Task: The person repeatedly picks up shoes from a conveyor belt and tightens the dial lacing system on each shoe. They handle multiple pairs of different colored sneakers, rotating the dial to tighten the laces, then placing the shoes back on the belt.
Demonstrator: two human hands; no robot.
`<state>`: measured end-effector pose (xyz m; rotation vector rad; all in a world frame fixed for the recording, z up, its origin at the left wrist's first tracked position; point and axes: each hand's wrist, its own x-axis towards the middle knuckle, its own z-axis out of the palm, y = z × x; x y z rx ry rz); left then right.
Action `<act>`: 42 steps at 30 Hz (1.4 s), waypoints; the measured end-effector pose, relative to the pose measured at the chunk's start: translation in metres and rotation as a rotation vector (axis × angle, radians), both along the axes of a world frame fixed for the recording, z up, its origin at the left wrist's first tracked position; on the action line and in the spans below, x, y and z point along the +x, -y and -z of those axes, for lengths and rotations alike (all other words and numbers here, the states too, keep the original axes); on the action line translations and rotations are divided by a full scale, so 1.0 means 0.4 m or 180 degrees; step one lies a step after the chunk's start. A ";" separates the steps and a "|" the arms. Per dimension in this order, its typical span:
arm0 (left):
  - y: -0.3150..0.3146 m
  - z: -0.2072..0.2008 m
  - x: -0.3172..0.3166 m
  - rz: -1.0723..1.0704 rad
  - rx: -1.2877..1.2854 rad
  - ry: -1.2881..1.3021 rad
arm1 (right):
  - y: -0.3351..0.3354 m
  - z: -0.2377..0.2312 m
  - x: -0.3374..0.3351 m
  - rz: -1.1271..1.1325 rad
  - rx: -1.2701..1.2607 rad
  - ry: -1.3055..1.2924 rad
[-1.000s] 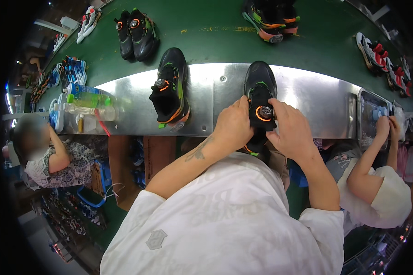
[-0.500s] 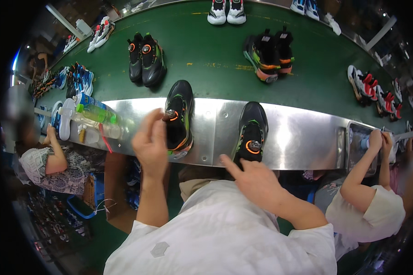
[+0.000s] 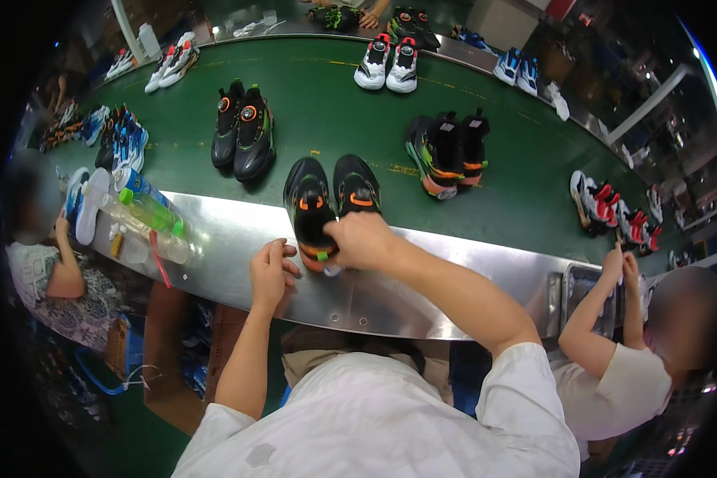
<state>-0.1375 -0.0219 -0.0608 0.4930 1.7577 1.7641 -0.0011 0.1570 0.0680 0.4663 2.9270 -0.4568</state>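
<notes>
Two black sneakers with green and orange trim stand side by side, toes pointing away, across the seam of the metal ledge and the green table. My right hand (image 3: 362, 240) is closed at the heel of the right sneaker (image 3: 357, 182), hiding its back. Its fingertips reach the collar of the left sneaker (image 3: 306, 191), so it may grip both. My left hand (image 3: 269, 275) hangs over the ledge beside the left sneaker's heel, fingers loosely bent and apart, holding nothing.
Black sneaker pairs stand farther out at left (image 3: 243, 131) and right (image 3: 446, 151), with a white pair (image 3: 386, 64) beyond. Bottles (image 3: 151, 211) lie on the metal ledge (image 3: 231, 239) at left. Co-workers sit on both sides; one's hands (image 3: 620, 267) are by a metal tray (image 3: 585, 291).
The right sneaker has moved left and away, beside the left one. My right hand went with it. My left hand has come off the left sneaker's dial. The view has shifted and tilted.
</notes>
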 end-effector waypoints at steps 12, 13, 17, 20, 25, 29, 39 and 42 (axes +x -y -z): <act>0.005 0.030 0.041 -0.0344 0.0125 -0.2065 | -0.362 -0.181 -0.014 0.0881 0.1179 0.0318; -0.001 0.023 0.047 -0.0365 0.0070 -0.2122 | -0.413 -0.207 0.031 0.1124 0.1281 0.0999; -0.041 -0.005 0.068 -0.0194 0.0101 -0.2260 | -0.702 -0.047 0.303 0.1005 0.0549 0.1361; -0.035 0.000 0.063 -0.0226 0.0124 -0.2325 | -0.651 0.017 0.316 0.1324 0.0864 0.1323; -0.035 0.005 0.057 -0.0322 0.0042 -0.2514 | -0.396 -0.070 0.270 0.1306 0.1037 0.1310; -0.034 0.003 0.075 -0.0194 -0.0112 -0.2725 | -0.121 -0.074 0.427 0.0545 0.0912 0.1040; -0.101 -0.195 0.442 0.1731 -0.0407 -0.2638 | 0.195 -0.080 0.725 0.0866 0.0944 0.0510; -0.120 -0.160 0.459 0.1732 0.0145 -0.2497 | 0.198 -0.121 0.785 0.1153 0.0846 0.0495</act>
